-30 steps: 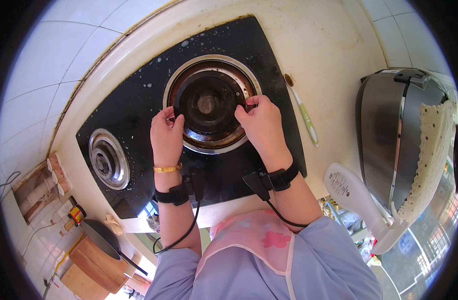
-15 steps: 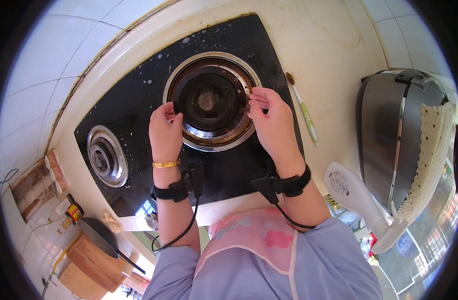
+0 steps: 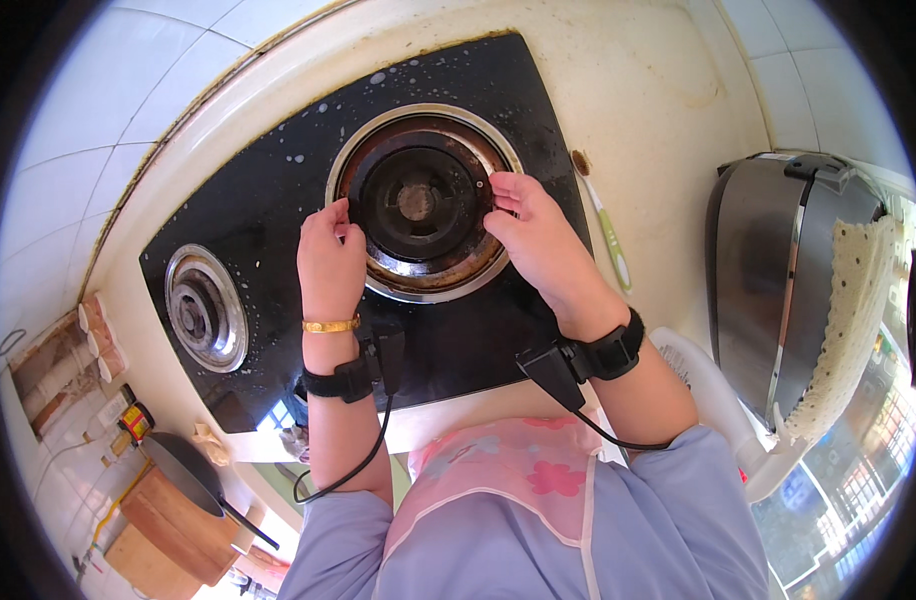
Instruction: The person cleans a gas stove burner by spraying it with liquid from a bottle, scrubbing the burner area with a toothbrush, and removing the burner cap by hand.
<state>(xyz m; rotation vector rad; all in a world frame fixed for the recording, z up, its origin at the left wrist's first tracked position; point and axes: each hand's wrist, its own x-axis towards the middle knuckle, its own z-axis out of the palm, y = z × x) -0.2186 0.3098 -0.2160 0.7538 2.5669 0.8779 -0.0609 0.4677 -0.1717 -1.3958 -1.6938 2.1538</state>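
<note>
A round gas burner (image 3: pixel 415 202) with a dark centre sits in the black glass cooktop (image 3: pixel 448 375). Around it lies a rust-brown drip pan (image 3: pixel 433 272) inside a shiny metal rim. My left hand (image 3: pixel 332 258) has its bent fingers and thumb closed at the pan's left edge. Across from it, the bent fingers of my right hand (image 3: pixel 535 228) touch the pan's right side beside a small bolt, thumb lower down. My fingers partly hide both edges, and the pan lies flat. A gold bracelet (image 3: pixel 330 325) circles my left wrist.
A smaller burner (image 3: pixel 206 308) is at the left. Right of the cooktop lies a green-handled brush (image 3: pixel 611 245). Beyond it stand a dark grey appliance (image 3: pixel 753 285) with a lace cover and a white bottle (image 3: pixel 713 390). A pan (image 3: pixel 183 475) and wooden boards (image 3: pixel 183 525) are lower left.
My right hand has shifted slightly left, inward over the drip pan, and its forearm has swung outward. My left hand stays at the left edge. The view has tilted a little.
</note>
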